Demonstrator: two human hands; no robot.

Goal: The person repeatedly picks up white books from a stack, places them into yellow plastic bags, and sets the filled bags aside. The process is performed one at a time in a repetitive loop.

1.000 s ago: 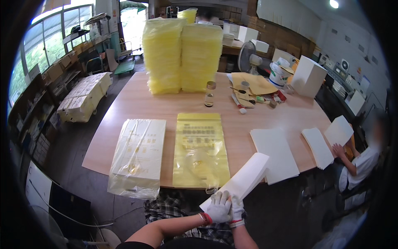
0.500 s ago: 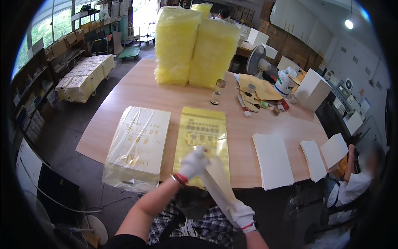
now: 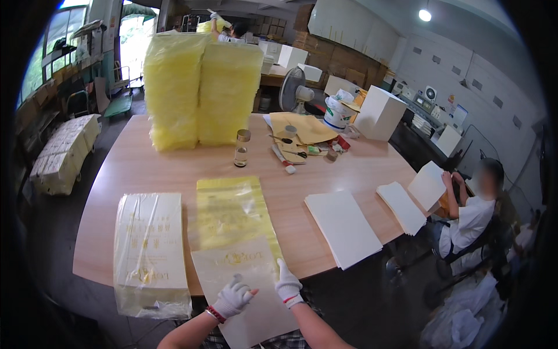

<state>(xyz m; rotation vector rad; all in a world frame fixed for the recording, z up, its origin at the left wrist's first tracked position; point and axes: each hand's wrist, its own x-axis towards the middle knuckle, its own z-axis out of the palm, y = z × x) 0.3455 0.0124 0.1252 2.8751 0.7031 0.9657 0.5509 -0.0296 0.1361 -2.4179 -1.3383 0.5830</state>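
Observation:
A whitish paper sheet or thin stack point(image 3: 244, 317) lies over the lower part of a yellow printed plastic bag point(image 3: 226, 200) and reaches past the table's near edge toward my lap. Faint print shows near its far end; whether that end sits inside the bag, I cannot tell. My right hand point(image 3: 288, 284), in a white glove with a red cuff, grips the sheet's right edge, thumb on top. Over the sheet's left part is my gloved left hand point(image 3: 233, 296), holding nothing, fingers loosely bent and apart. To the left lies a plastic-wrapped pack of printed paper point(image 3: 151, 244).
White paper stacks point(image 3: 343, 227) lie on the right of the table point(image 3: 174, 168). Tall yellow bag piles point(image 3: 200, 93) and a glass jar point(image 3: 242, 150) stand farther back, near brown envelopes point(image 3: 314, 128) and scissors. A seated person point(image 3: 474, 203) handles paper at the right.
The sheet, held up on edge before, now lies flat over the bag's lower part. My left hand has come back toward me, off the bag. The view has swung right.

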